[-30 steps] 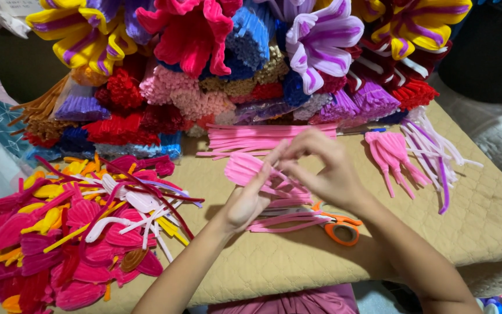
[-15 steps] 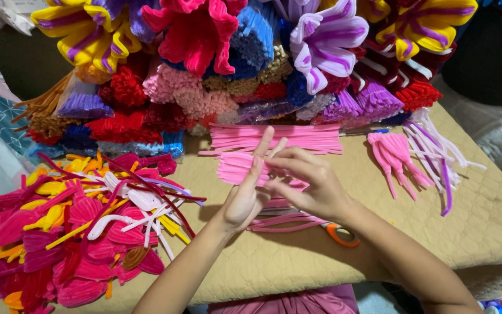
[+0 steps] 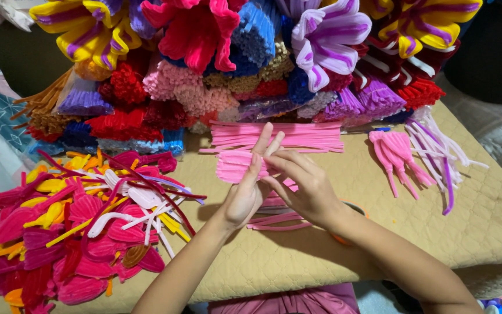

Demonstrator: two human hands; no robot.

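Head view: our left hand (image 3: 245, 195) and right hand (image 3: 306, 189) have drawn in from the loose pink pipe cleaners (image 3: 277, 137), fingers now closed around a folded pink pipe-cleaner petal (image 3: 233, 166) mid-cloth, and orange scissors (image 3: 344, 235) are hidden beneath our wrist.

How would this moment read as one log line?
left hand: holds pink petal | right hand: pinches same petal | pink stems behind

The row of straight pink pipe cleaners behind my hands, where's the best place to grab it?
Probably at its right end, coming from the right. The straight pink pipe cleaners lie flat, side by side, left to right; both hands crowd their middle, while the right tips sit clear on the mat.
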